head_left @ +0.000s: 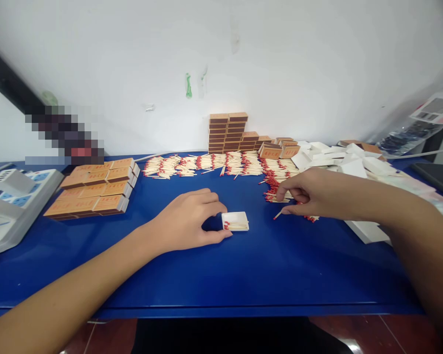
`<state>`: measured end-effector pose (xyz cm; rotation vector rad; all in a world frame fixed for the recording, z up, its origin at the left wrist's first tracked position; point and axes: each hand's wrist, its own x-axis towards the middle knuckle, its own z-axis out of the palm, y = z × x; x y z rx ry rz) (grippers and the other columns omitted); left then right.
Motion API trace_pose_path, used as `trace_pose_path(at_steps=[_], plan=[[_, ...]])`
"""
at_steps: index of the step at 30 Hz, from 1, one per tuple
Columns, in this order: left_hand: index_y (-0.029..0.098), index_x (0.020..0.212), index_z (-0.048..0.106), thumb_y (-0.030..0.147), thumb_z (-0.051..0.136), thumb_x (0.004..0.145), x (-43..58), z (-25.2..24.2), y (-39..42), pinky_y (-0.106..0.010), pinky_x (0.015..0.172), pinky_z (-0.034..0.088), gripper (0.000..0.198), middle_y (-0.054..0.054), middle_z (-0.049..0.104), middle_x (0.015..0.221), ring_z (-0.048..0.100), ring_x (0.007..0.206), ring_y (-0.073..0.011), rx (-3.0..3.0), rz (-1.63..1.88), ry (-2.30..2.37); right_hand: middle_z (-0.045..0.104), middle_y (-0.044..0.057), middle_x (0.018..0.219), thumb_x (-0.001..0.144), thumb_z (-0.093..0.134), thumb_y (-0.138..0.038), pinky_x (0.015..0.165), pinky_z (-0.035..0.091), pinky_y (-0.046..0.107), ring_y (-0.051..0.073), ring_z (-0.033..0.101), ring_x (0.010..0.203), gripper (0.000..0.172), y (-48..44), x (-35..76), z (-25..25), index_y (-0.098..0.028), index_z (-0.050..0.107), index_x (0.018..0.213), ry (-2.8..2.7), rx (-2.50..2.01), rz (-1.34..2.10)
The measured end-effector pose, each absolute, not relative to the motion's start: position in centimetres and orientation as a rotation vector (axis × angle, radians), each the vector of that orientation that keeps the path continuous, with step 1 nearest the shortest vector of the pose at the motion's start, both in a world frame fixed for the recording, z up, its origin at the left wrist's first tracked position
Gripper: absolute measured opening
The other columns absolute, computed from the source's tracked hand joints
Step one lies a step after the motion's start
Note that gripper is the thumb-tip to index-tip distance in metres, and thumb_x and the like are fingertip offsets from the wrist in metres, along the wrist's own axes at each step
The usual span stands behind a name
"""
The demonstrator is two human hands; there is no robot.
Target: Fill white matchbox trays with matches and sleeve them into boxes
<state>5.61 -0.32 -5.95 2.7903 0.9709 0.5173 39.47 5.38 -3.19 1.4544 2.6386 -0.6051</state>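
A small white matchbox tray [237,217] sits near the middle of the blue table, with a few red-tipped matches lying along its front side. My left hand [192,219] grips the tray's left end between thumb and fingers. Off to the right, my right hand [308,194] is closed in a pinch, and a single match [278,215] sticks out by the thumb, its red head pointing down and left. Loose matches [271,184] lie beneath and behind the right hand, which partly hides them.
Rows of loose matches [206,161] stretch along the back of the blue table [206,275]. Stacked matchboxes [227,132] stand against the wall, and more orange matchboxes [99,189] lie at left beside a power strip [33,196]. White empty trays [349,162] are heaped at right.
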Motion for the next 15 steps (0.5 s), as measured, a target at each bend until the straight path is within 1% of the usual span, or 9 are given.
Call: trace_pose_path(at_steps=[4,9,15], plan=[[0.016,0.112,0.078,0.044,0.076,0.100,5.63,-6.02,-0.26,-0.033,0.075,0.049,0.030,-0.004,0.071,0.091,0.065,0.087,-0.0210,2.789,0.512,0.978,0.068,0.002,0.066,0.092,0.072,-0.053,0.055,0.039,0.036,0.020,0.060,0.056,0.026,5.30,39.24,-3.07,-0.027,0.078,0.093,2.632,1.456,-0.598],[0.018,0.113,0.078,0.044,0.076,0.100,5.69,-6.05,-0.23,-0.033,0.075,0.049,0.029,-0.004,0.071,0.092,0.065,0.088,-0.0210,2.783,0.491,0.997,0.069,0.002,0.067,0.091,0.071,-0.058,0.058,0.041,0.036,0.022,0.061,0.059,0.031,5.10,38.82,-2.79,-0.028,0.080,0.090,2.633,1.413,-0.692],[0.016,0.113,0.079,0.044,0.077,0.099,5.71,-6.10,-0.15,-0.033,0.075,0.049,0.031,-0.004,0.071,0.092,0.065,0.088,-0.0211,2.786,0.503,0.986,0.060,0.000,0.062,0.092,0.073,-0.056,0.059,0.038,0.034,0.019,0.056,0.057,0.031,5.00,39.07,-2.82,-0.027,0.075,0.081,2.721,1.382,-0.683]])
